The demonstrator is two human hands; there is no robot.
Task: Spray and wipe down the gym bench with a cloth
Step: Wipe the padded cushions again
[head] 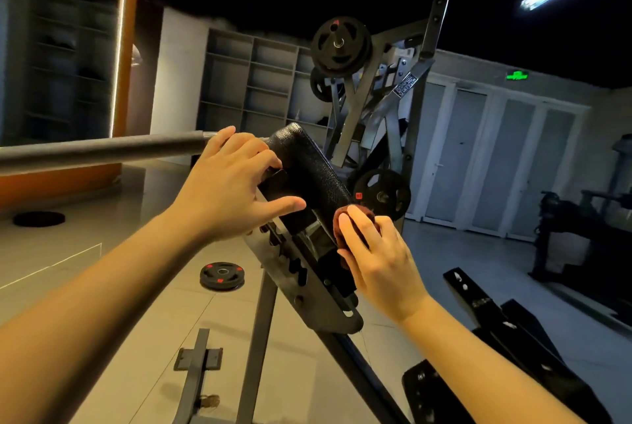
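Note:
A black padded bench back (309,164) tilts up at the centre on a grey steel bracket (307,290) with adjustment holes. My left hand (229,184) rests on the pad's left edge, fingers spread and thumb pointing right. My right hand (379,259) holds a bunched dark red cloth (345,215) and presses it against the pad's lower right side. No spray bottle is in view.
A grey bar (102,150) runs in from the left to the pad. A black weight plate (221,275) lies on the tiled floor. A plate-loaded machine (369,88) stands behind the bench. Black pads and frame parts (485,307) lie at the lower right.

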